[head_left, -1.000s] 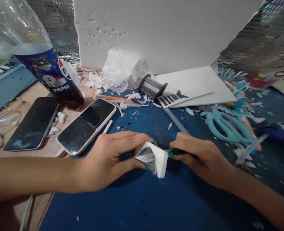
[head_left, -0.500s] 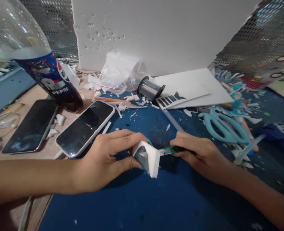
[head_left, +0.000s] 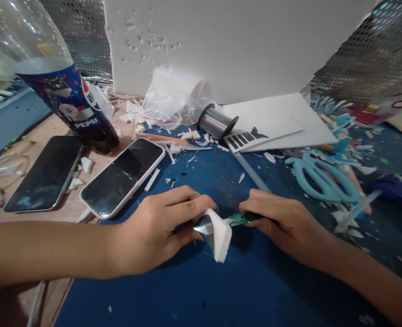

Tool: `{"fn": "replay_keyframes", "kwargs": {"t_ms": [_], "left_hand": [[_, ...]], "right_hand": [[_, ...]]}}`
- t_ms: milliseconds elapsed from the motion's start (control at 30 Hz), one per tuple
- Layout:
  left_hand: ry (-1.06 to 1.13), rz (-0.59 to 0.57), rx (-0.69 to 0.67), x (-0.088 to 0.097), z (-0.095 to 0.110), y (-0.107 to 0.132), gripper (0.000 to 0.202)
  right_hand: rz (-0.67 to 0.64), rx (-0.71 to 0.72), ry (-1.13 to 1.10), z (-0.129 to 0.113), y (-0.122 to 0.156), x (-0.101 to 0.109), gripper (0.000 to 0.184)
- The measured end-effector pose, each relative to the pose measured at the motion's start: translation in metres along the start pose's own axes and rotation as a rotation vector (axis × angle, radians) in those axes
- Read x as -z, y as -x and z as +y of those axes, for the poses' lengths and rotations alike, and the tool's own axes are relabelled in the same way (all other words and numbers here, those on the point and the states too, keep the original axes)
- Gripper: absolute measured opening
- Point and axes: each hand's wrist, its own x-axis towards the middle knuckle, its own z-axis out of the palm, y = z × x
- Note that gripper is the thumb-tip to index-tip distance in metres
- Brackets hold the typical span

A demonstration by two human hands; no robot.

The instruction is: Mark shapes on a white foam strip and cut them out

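Observation:
A small white foam piece [head_left: 223, 238] with a dark printed face is pinched between the thumb and fingers of my left hand [head_left: 169, 227]. My right hand [head_left: 279, 218] is closed around a green and black craft knife [head_left: 238, 220]. Its blade runs into the right side of the foam piece, and a shiny pointed tip [head_left: 203, 229] shows on the dark face near my left fingers. Both hands are just above a blue mat [head_left: 174, 299]. My left fingertips are partly hidden behind the foam.
Two phones [head_left: 122, 179] and a Pepsi bottle [head_left: 75, 106] stand or lie at left. A wire spool [head_left: 217, 122], white foam sheets [head_left: 276, 113] and a plastic bag [head_left: 174, 97] are behind. Blue-handled scissors [head_left: 323, 177] lie at right among foam scraps. A large white board [head_left: 221, 41] rises at the back.
The knife's blade has gone deeper, its tip now standing out more on the dark face. The foam piece has turned slightly and shifted a little right and down in view.

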Motion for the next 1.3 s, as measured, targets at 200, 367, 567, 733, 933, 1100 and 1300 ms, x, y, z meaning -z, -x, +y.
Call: {"fn": "replay_keyframes", "kwargs": {"t_ms": [200,367,567,733,933,1100,1300], "left_hand": [[-0.002,0.011,-0.010,-0.003,-0.001,0.002,0.024],[0.004,0.016,0.002,-0.005,0.003,0.002,0.020],[0.021,0.041,0.023,-0.004,0.000,0.000,0.021],[0.064,0.053,0.031,-0.002,-0.004,-0.002,0.021],[0.091,0.072,0.008,-0.003,-0.008,0.001,0.021],[0.093,0.064,0.001,-0.005,-0.009,0.003,0.021],[0.105,0.019,0.005,-0.007,-0.007,0.005,0.021]], "right_hand": [[-0.005,-0.003,0.014,-0.006,-0.001,-0.001,0.022],[-0.009,-0.028,-0.010,-0.012,-0.005,-0.003,0.026],[0.061,-0.080,-0.011,-0.018,-0.008,-0.008,0.029],[0.084,-0.079,-0.060,-0.018,-0.008,-0.007,0.025],[0.022,-0.063,-0.031,-0.017,-0.015,0.001,0.030],[0.041,-0.051,-0.002,-0.014,-0.013,-0.001,0.032],[0.061,-0.014,-0.001,-0.011,-0.006,-0.006,0.022]]}}
